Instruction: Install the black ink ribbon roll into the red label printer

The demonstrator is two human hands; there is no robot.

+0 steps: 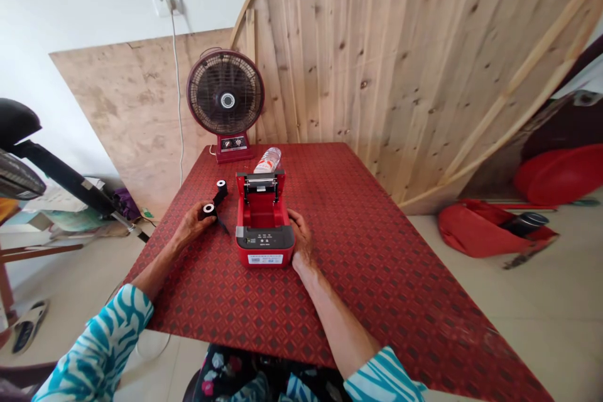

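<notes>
A red and dark grey label printer (265,239) stands on the patterned red table, its lid raised at the back and its red inner bay exposed. My right hand (301,239) is closed against the printer's right side, with part of the fingers hidden. To the left of the printer, my left hand (192,225) grips a black ribbon roll (210,210) with a white core by its near side. A second black roll (221,186) with a white core lies just beyond it, and black ribbon runs between them. A loose ribbon end trails toward the printer.
Behind the printer lies a clear plastic bottle (268,160). A dark red table fan (226,103) stands at the table's far left corner. Wooden boards (358,44) lean along the back. A red bag (485,229) is on the floor at right, and a black stand fan (70,176) at left.
</notes>
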